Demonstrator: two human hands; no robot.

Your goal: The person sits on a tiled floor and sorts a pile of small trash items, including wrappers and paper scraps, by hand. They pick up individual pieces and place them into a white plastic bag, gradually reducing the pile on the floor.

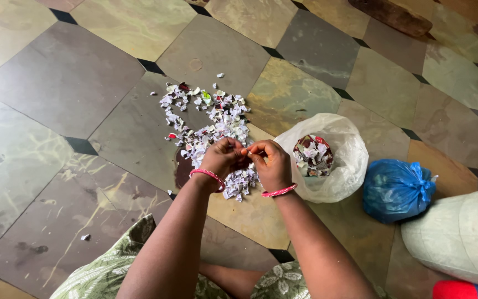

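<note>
Pinching a small paper scrap [245,150] between fingertips of left hand [223,158] and right hand [272,161], above the scrap pile [217,133] on the tiled floor [67,83].
Probably featherlight, limp, easily torn; best gripped at opposite edges. More scraps inside the open white bag [338,166], just right; knotted blue bag [396,189] beyond.

Over the tiled floor [67,83], the left hand [222,158] and right hand [272,163] meet fingertip to fingertip, pinching a small scrap too tiny to make out. Beneath them spreads a heap of torn paper bits [217,127]. Just right sits an open white plastic bag [344,160] holding more pieces, then a knotted blue bag [396,189] and a pale bucket [460,235].
</note>
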